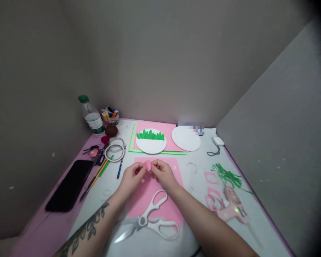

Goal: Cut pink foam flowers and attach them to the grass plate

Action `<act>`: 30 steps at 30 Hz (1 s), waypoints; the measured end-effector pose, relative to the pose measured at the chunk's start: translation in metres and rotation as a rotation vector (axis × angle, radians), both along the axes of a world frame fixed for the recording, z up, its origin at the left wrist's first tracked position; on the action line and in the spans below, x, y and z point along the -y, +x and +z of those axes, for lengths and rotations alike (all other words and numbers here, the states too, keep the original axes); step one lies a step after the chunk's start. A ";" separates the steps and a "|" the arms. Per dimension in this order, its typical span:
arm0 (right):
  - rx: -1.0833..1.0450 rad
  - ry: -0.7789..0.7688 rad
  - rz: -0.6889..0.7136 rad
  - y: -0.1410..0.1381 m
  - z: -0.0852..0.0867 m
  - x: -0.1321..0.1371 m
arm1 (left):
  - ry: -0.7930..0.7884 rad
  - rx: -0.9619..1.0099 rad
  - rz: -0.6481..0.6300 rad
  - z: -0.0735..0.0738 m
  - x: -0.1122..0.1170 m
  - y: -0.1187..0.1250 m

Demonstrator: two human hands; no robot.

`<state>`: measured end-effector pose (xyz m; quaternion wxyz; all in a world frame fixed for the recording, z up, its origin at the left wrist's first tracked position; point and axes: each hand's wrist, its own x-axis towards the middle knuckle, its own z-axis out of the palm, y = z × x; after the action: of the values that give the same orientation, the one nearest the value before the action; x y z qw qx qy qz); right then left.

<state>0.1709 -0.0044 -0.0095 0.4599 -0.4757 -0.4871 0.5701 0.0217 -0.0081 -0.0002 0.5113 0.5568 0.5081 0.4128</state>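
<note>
Between my two hands is a small rounded piece of pink paper (148,165), pinched at its edges. My left hand (133,175) grips its left side with thumb and fingers. On its right side, my right hand (163,174) holds it in the same way. Both hands are above a pink paper sheet (160,200). White-handled scissors (147,218) lie with blades apart on the sheet and table, between my forearms. Behind my hands rests a white round disc (151,145) with a strip of green paper grass (150,135) across it.
A second white disc (186,138) lies on stacked coloured sheets (173,152). At right are green paper strips (227,175), pink offcuts (210,177) and a pink glue gun (231,210). Tape rolls (114,152), a black phone (69,185) and a bottle (92,116) stand left.
</note>
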 end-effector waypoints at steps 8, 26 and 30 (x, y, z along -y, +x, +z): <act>0.001 -0.033 0.003 -0.001 0.000 0.000 | -0.110 0.073 0.005 0.003 0.000 0.002; -0.050 -0.062 0.031 0.002 0.000 0.001 | -0.136 0.090 -0.043 0.003 -0.001 0.000; -0.059 -0.074 0.049 0.003 -0.001 0.000 | -0.141 0.104 0.008 0.000 -0.003 -0.003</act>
<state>0.1740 -0.0046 -0.0104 0.4420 -0.4633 -0.4632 0.6127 0.0184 -0.0051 -0.0005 0.5733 0.4952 0.5108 0.4065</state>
